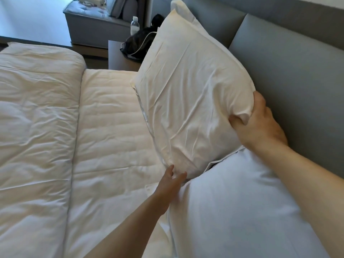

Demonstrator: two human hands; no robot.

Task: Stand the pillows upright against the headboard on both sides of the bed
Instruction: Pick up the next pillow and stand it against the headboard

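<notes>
A white pillow (188,94) stands tilted against the grey padded headboard (290,75). My right hand (260,123) grips its upper near corner, thumb pressed into the fabric. My left hand (171,181) reaches to its lower near corner, fingers apart and touching the edge. A second white pillow (232,211) lies closer to me along the headboard, under my right forearm. Behind the held pillow, the corner of another white pillow (178,4) shows against the headboard.
A folded-back white duvet (37,127) covers the left of the bed, with the quilted mattress pad (111,118) bare beside it. Beyond the bed stand a bedside table (121,58) with a black bag (139,43) and a water bottle (134,25), and a grey bench (93,21).
</notes>
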